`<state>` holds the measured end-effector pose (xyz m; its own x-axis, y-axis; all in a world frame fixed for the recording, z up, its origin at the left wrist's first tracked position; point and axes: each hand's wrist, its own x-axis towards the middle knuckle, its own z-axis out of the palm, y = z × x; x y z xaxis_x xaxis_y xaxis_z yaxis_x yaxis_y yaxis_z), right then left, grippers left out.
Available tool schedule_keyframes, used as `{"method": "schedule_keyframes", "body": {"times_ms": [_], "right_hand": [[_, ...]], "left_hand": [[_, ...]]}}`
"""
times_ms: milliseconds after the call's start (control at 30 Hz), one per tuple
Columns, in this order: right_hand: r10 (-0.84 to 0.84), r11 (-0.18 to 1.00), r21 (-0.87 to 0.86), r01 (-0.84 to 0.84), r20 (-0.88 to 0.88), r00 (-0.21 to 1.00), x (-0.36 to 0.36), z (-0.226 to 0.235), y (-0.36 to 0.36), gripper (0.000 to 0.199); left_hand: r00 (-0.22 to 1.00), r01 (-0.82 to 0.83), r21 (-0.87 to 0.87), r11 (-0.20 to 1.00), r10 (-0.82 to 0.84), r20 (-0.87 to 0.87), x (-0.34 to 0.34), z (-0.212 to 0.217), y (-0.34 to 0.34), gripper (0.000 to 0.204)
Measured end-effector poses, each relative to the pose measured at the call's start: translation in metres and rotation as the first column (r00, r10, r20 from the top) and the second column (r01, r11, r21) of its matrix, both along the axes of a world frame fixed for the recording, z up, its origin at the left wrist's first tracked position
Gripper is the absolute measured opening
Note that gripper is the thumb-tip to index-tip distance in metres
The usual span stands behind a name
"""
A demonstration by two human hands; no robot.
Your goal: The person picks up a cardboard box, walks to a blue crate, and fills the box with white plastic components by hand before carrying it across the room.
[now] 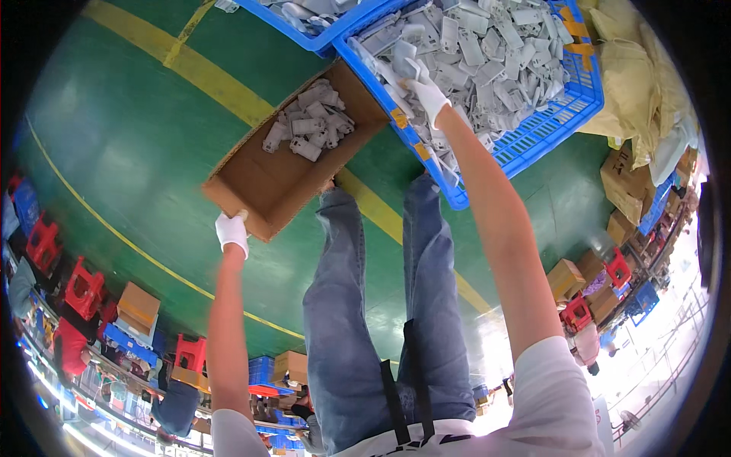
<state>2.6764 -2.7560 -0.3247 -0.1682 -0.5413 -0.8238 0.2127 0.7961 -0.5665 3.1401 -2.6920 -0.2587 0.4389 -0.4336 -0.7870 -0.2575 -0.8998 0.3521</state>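
Left hand gripping box corner beside crate, right hand closed on grey parts in crate; tilted box could slip, spilling its pieces.

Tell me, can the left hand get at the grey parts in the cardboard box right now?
Probably not: the left hand grips the near edge of the cardboard box, while the grey parts lie heaped at its far end.
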Motion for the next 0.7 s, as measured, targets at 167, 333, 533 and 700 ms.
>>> {"method": "schedule_keyframes", "body": {"times_ms": [167,333,533,700], "right_hand": [[0.012,0.993,-0.119,0.007,0.154,0.988,-0.023,0.016,0.01,0.063],[0.113,0.943,-0.329,-0.044,0.195,0.974,-0.034,0.008,0.023,0.048],[0.155,0.918,-0.387,-0.083,0.159,0.975,-0.021,0.029,0.028,0.044],[0.223,0.872,-0.4,-0.283,-0.19,0.956,0.005,0.074,0.02,0.036]], "left_hand": [[0.999,0.039,0.016,0.999,-0.039,0.004,-0.027,0.027,-0.016,0.035],[0.999,0.05,0.025,0.998,-0.049,-0.018,-0.038,0.039,-0.02,0.035],[0.999,0.049,0.027,0.998,-0.049,0.006,-0.04,0.055,-0.014,0.037],[1.0,0.006,0.036,0.999,-0.006,-0.012,-0.048,0.071,-0.006,0.038]]}}
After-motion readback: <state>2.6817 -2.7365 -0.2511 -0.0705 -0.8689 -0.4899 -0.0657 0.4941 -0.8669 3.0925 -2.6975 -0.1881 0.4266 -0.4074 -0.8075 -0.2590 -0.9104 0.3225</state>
